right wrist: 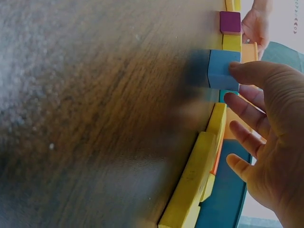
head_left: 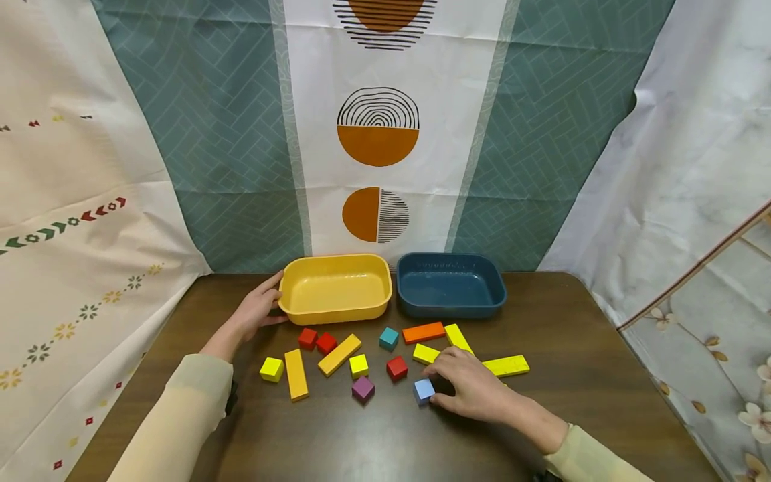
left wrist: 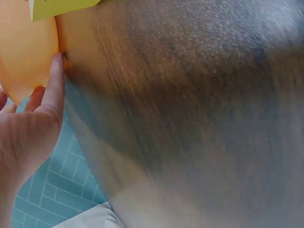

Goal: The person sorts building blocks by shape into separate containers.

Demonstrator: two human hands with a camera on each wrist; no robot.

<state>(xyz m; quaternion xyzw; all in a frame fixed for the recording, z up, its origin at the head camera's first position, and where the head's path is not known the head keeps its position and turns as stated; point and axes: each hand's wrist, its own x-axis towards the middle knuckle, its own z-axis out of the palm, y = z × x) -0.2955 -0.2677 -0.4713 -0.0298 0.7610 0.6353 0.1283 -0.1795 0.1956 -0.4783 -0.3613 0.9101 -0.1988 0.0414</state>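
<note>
Nearest, the right hand [head_left: 470, 387] pinches a light blue cube [head_left: 423, 391] between thumb and fingers, down on the surface [head_left: 325, 442], with a purple cube [head_left: 363, 389] to its left. Farther off, the left hand [head_left: 258, 309], fingers spread, touches a yellow tray [head_left: 335, 314]'s left end; beside that, a blue tray [head_left: 450, 311]'s back wall bears faint marks, too small to read.

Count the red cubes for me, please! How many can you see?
3. One red cube sits before the yellow tray, a second just right of the first, and a third beyond and left of the light blue cube. The right hand could hide more.
</note>
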